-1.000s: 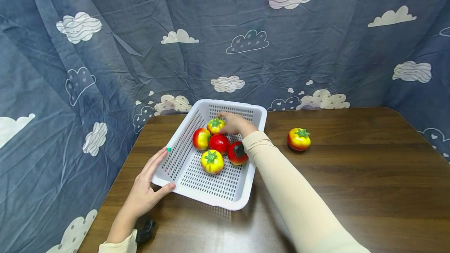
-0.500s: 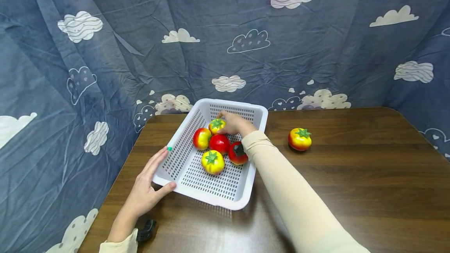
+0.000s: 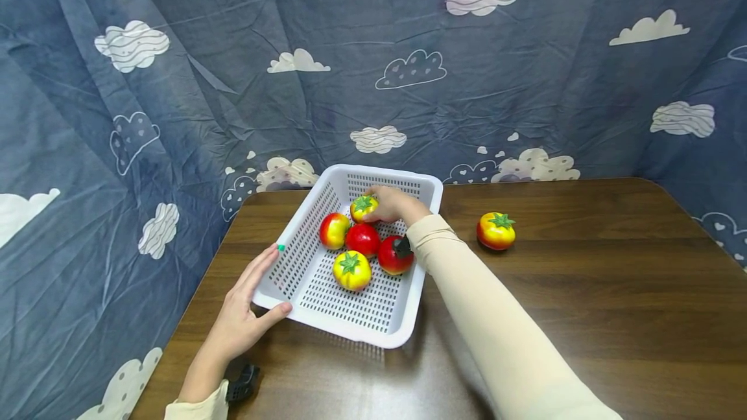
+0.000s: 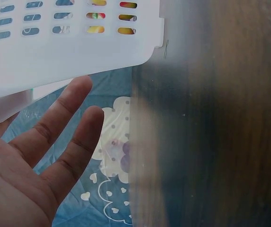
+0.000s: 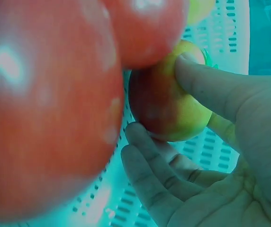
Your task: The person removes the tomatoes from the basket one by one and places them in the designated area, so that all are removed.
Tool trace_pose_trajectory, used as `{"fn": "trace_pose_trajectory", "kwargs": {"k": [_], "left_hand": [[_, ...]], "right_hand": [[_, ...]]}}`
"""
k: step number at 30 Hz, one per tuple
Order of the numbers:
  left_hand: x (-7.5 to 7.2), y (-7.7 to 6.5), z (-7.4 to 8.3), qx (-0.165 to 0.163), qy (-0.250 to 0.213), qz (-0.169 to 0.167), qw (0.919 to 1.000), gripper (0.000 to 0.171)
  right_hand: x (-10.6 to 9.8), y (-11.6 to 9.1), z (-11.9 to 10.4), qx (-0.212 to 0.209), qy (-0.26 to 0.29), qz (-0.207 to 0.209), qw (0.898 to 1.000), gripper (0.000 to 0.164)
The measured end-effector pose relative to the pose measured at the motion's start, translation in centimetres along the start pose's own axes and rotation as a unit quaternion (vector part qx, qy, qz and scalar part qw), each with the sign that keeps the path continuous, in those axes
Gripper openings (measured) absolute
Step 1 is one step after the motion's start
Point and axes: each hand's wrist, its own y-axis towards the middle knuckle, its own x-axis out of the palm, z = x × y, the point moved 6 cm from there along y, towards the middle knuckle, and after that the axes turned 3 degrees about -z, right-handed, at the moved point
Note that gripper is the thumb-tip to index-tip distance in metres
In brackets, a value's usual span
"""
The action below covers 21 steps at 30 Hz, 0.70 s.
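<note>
A white perforated plastic basket (image 3: 367, 337) stands on the table with several red and yellow tomatoes inside. At its back, my right hand (image 3: 393, 205) grips a yellow-red tomato (image 3: 364, 209) with a green leafy top; the right wrist view shows thumb and fingers around this tomato (image 5: 168, 104). Around it lie a red-yellow tomato (image 3: 334, 231), a red tomato (image 3: 363, 240), another red one partly behind the wrist strap, and a yellow tomato (image 3: 351, 271). My left hand (image 3: 236, 319) touches the basket's near-left corner, thumb on the near rim and fairly straight fingers along the left side.
One more yellow-red tomato (image 3: 496, 232) sits on the brown wooden table (image 3: 583, 290), right of the basket. A blue curtain (image 3: 350, 102) with cloud prints hangs behind and at the sides. Each wrist wears a dark strap.
My right hand has shifted slightly to the right inside the basket, and the tomato in its grip has moved with it. My left hand stays at the basket's corner.
</note>
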Motion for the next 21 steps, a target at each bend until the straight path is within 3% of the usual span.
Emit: {"fn": "trace_pose_trajectory", "kwargs": {"k": [11,21], "left_hand": [[-0.2,0.0,0.3,0.008,-0.004,0.003,1.0,0.093],[0.0,0.0,0.2,0.007,-0.008,0.004,0.9999,0.093]], "right_hand": [[-2.3,-0.9,0.2,-0.011,0.04,0.005,0.999,0.068],[-3.9,-2.1,0.4,-0.003,0.016,0.023,1.0,0.066]]}}
